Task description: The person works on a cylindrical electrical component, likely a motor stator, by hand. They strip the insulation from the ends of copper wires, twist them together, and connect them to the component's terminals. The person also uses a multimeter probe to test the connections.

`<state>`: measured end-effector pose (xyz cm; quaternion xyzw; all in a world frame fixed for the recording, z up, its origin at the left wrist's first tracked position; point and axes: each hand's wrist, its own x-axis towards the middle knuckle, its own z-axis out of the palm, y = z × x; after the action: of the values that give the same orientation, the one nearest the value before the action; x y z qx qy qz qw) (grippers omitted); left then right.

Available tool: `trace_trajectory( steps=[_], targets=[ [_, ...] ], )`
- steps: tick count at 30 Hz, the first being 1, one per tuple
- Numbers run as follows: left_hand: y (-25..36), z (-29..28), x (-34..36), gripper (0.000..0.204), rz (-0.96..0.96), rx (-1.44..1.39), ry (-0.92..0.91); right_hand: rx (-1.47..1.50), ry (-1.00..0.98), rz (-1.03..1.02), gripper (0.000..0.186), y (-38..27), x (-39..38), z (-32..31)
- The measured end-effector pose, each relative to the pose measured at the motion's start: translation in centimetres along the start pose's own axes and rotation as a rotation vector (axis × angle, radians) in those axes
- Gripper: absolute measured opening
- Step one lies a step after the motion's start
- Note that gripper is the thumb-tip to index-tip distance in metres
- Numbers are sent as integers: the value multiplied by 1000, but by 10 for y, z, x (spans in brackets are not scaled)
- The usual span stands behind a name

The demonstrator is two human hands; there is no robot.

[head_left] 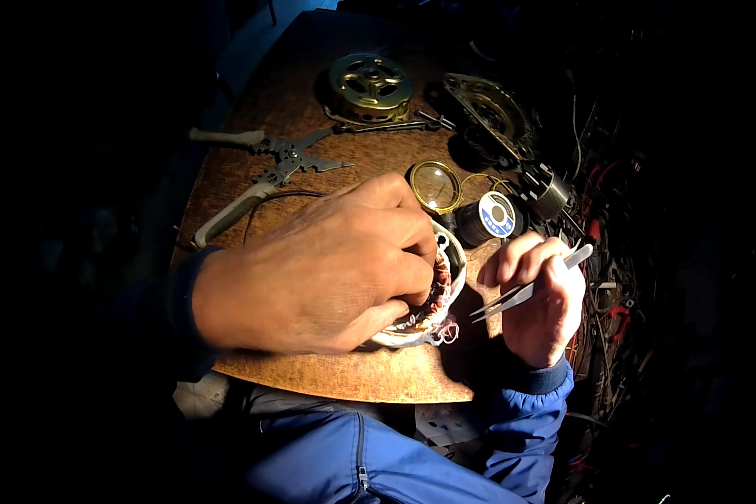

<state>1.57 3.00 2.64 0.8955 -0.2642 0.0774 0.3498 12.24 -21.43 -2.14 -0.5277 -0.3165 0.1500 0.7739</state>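
Observation:
My left hand (311,277) lies over a round white-rimmed part (439,290) with copper-coloured windings inside. Its curled fingers reach into the windings, and their tips and whatever they may grip are hidden. My right hand (538,294) grips silver pointed tweezers (521,296), points angled down-left beside the part's right side. Pale loops of thread or wire hang at the part's lower edge. Just beyond the part are a dark spool with a white-and-blue end (496,215) and a round lens in a yellow rim (435,186).
A wire-stripper-like tool (235,215) lies open on the wooden table (286,370), left of my hands. Farther back are a brassy round housing (370,84), a second metal housing (487,109) and rods. A metal cylinder (546,193) and tangled wires (613,353) lie on the right.

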Motion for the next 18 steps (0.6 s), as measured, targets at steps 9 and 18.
trace_trajectory(
  steps=[9,18],
  targets=[
    [19,-5,14,14,-208,149,-275,-262,-182,149,8,-22,-25,10],
    [21,0,20,20,-272,230,-258,-434,-351,-17,20,-9,-26,17]
  ],
)
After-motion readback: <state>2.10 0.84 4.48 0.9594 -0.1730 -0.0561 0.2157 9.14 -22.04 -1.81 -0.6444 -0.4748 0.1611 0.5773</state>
